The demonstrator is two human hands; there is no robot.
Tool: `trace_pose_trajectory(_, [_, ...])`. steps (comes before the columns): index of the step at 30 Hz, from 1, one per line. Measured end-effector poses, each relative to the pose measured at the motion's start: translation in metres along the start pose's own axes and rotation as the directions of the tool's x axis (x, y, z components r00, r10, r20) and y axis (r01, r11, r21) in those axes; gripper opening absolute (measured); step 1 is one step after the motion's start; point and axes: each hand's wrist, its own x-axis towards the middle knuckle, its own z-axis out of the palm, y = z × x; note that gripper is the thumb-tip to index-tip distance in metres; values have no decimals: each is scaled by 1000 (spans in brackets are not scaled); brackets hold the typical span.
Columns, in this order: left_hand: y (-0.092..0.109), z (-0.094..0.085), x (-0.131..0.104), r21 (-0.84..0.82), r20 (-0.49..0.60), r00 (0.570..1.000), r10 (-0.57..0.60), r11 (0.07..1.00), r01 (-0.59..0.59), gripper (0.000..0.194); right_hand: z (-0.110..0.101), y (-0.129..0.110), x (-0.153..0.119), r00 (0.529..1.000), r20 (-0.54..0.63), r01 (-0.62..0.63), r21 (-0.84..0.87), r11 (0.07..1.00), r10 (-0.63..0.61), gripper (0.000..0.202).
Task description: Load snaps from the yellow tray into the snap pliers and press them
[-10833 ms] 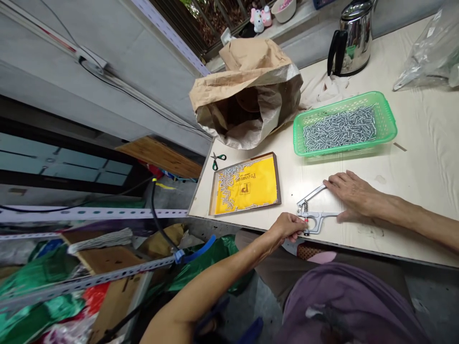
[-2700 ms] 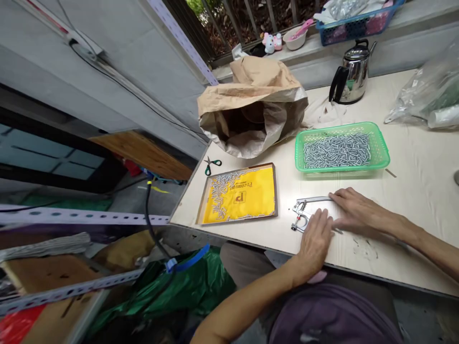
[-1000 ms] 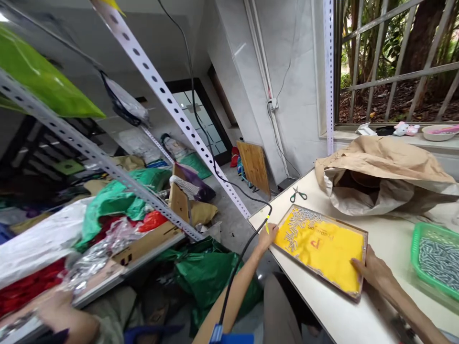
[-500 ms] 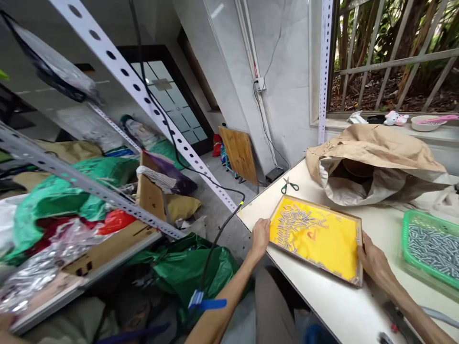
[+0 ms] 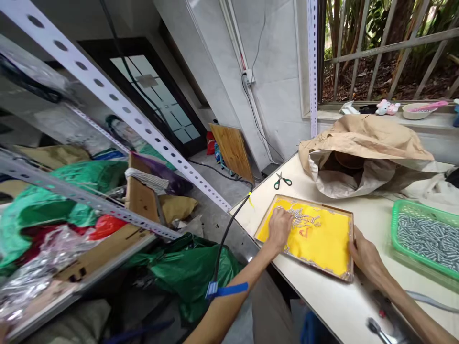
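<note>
Head view, showing unreadable orange print (image 5: 304, 232) in tray (image 5: 315, 266) by table's (image 5: 324, 302) near edge, clamping right hand (image 5: 368, 258) on right rim, holding left hand (image 5: 279, 230) beside metal pieces (image 5: 297, 218), left-finger closure impossible to tell, leaving gap before basket (image 5: 412, 258).

The single head-worn camera looks forward and down, fairly near a shallow brown-rimmed yellow rectangular tray (image 5: 319, 248) at four o'clock.

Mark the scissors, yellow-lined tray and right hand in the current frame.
Scissors (image 5: 281, 179), head view: where the blades cross.
Yellow-lined tray (image 5: 322, 243), head view: bare yellow lining.
Right hand (image 5: 366, 253), head view: back of the hand.
</note>
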Motion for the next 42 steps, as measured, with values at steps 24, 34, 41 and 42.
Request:
trace_pose_trajectory(24, [22, 25, 23, -391, 183, 973, -140, 898, 203, 14, 16, -83, 70, 864, 292, 493, -324, 807, -411, 25])
trace_pose_trajectory(34, [21, 8, -13, -794, 498, 849, -177, 300, 528, 13, 12, -80, 45, 907, 209, 333, 177, 926, -366, 29])
trace_pose_trajectory(41, [41, 6, -27, -821, 523, 827, -205, 140, 554, 15, 8, -104, 30, 955, 212, 123, 355, 927, -208, 35])
trace_pose_trajectory(42, [42, 7, -27, -809, 553, 806, -209, 94, 580, 18, 8, -104, 27, 963, 201, 99, 353, 931, -179, 34])
